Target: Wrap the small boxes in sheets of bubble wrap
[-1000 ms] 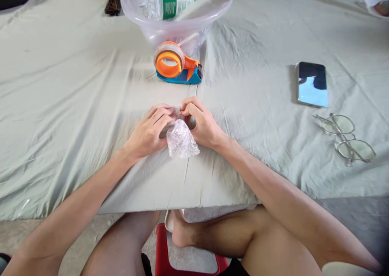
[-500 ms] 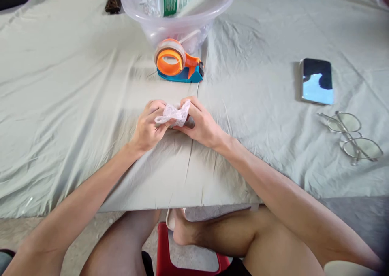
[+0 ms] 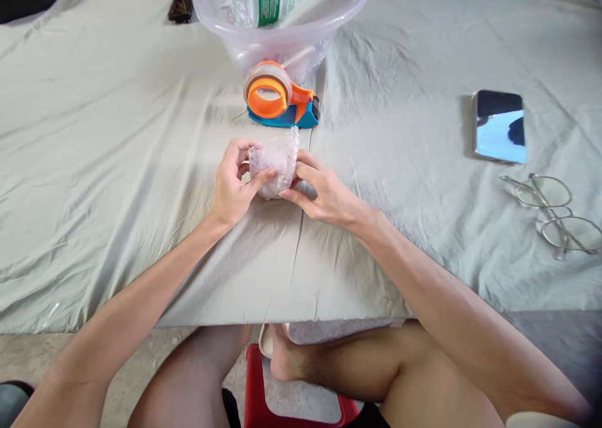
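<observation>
A small bundle of clear bubble wrap (image 3: 274,161) is held between both hands, near the middle of the cloth-covered table. My left hand (image 3: 235,180) grips its left side, with the thumb laid across the front. At the right edge, my right hand (image 3: 317,186) pinches the wrap between thumb and fingers. Whatever may be inside the wrap cannot be made out. Just beyond the hands stands an orange and blue tape dispenser (image 3: 281,98) with a roll of clear tape on it.
Behind the dispenser is a translucent plastic basin (image 3: 221,23) with a green-labelled bottle (image 3: 273,1) in it. A phone (image 3: 500,127) and glasses (image 3: 550,214) lie to the right. A small dark object (image 3: 180,9) sits left of the basin. The grey tablecloth (image 3: 141,133) is wrinkled.
The bubble wrap has been turned and spread, so a broader face of it shows, standing taller between the hands. My right hand has shifted slightly right, its fingers now at the wrap's edge.
</observation>
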The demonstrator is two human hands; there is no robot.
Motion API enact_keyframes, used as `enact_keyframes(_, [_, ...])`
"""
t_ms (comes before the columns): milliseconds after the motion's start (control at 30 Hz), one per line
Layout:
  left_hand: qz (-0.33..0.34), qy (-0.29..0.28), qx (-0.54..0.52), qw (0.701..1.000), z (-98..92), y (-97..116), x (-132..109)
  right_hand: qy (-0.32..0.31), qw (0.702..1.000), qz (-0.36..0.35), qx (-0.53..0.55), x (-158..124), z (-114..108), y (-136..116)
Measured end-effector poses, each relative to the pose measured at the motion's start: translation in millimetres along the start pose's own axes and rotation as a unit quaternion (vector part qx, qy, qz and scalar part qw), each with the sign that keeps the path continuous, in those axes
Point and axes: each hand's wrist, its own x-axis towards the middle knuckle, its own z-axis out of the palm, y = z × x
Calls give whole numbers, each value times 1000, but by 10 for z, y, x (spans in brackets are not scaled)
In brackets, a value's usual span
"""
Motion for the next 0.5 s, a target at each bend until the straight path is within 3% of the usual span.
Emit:
enact_keyframes(233, [-16,-14,-10,1000,24,-10,-11,87,996,0,8,62,109,78])
enact_keyframes(500, [-12,-24,-81,996,40,-70,24,115,993,21,-8,69,161,13])
